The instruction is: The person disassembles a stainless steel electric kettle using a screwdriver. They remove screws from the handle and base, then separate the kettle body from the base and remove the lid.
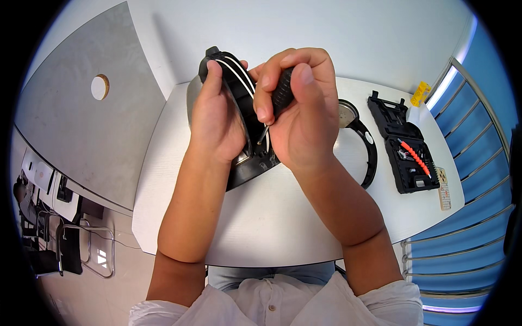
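Note:
My left hand [220,122] grips a black plastic appliance housing [250,175], tilted up above the white table. White wires [235,71] run along the housing's inside. In my right hand [312,117], fingers are closed around the black ribbed handle of a screwdriver [282,93]. Its thin shaft points down into the housing, and the tip is at or close to a small screw-like spot [260,142]; contact is hard to tell. Part of the housing is hidden behind both hands.
A black curved frame [372,155] with a round metal piece lies right of my right hand. Further right are an open black tool case [399,135] with an orange-red flexible shaft [416,156], a yellow box [421,93] and metal railing [478,157]. A grey panel [81,130] stands left.

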A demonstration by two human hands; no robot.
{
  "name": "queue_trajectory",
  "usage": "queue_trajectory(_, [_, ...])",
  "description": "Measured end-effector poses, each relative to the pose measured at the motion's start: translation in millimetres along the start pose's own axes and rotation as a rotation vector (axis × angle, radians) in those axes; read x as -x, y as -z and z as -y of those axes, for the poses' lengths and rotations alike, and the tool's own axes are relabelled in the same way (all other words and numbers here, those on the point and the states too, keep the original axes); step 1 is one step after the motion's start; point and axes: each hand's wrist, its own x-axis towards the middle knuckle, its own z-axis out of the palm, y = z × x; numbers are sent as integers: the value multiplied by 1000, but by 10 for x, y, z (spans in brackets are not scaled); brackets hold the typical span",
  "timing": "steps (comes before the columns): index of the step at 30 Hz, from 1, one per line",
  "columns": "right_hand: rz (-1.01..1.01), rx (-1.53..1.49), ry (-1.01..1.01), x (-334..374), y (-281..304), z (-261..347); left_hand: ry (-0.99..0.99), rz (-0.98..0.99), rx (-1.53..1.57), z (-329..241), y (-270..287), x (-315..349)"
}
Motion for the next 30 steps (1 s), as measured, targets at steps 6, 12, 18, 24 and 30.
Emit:
queue_trajectory(6, [19, -35, -63, 3, -13, 10, 45, 174, 64, -44, 159, -39])
queue_trajectory(12, [41, -148, -66, -8, 8, 8, 12, 39, 2, -21, 72, -8])
queue_trajectory(18, [176, 123, 33, -31, 103, -3, 0, 21, 11, 1, -31, 25])
queue_trajectory(24, [188, 77, -43, -13, 12, -8, 105, 419, 155, -86, 307, -73])
queue_trajectory(30, [133, -7, -80, -10, 71, 38, 7, 70, -41, -3, 43, -6])
